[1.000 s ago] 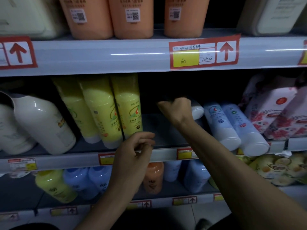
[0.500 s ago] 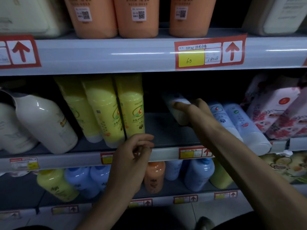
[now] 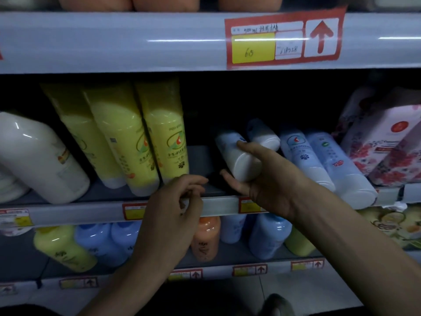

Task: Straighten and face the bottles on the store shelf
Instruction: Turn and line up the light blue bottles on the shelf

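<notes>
One white bottle (image 3: 230, 152) rests in right hand (image 3: 270, 187), near left hand (image 3: 173, 208).

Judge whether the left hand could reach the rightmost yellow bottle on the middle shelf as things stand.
Probably yes: the left hand rests at the shelf edge just below the rightmost yellow bottle, with nothing between them.

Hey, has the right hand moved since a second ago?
Yes. The right hand has drawn forward from the back of the shelf toward the shelf edge, bringing a white bottle with it.
</notes>
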Tool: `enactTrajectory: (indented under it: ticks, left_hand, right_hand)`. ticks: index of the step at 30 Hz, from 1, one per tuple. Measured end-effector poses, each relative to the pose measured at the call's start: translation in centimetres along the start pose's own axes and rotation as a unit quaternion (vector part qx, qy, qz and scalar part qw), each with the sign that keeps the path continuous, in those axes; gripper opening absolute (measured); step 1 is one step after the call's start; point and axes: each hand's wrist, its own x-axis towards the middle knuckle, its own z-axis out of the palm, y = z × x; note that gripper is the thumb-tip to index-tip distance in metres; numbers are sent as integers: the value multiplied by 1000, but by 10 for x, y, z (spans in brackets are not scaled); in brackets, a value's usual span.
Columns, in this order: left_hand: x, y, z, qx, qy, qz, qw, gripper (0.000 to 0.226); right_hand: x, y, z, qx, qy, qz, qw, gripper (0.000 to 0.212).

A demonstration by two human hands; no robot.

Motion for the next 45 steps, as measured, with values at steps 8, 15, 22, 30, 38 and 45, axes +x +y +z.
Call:
enactTrajectory:
  ticks: [8, 15, 22, 30, 38, 45]
  left_hand:
    - [10, -8, 11, 171, 3, 115, 979, 26]
    - [20, -11, 19, 167, 30, 98, 981, 24]
    - [19, -11, 25, 118, 55, 49, 990, 24]
    - [16, -13, 24, 95, 57, 44, 993, 23]
    - [12, -10, 25, 89, 63, 47, 993, 26]
    - [14, -9, 30, 128, 69, 51, 988, 21]
  right_hand:
    - [8, -10, -1, -185, -34, -70, 980, 34]
    - [36, -14, 22, -286, -4, -193, 939, 54]
    - [73, -31, 47, -349, -25, -139, 926, 25]
    - [79, -57, 38, -310, 5, -165, 936, 33]
    - [47, -71, 18, -206, -24, -127, 970, 57]
    - [13, -65, -17, -269, -19, -166, 949, 39]
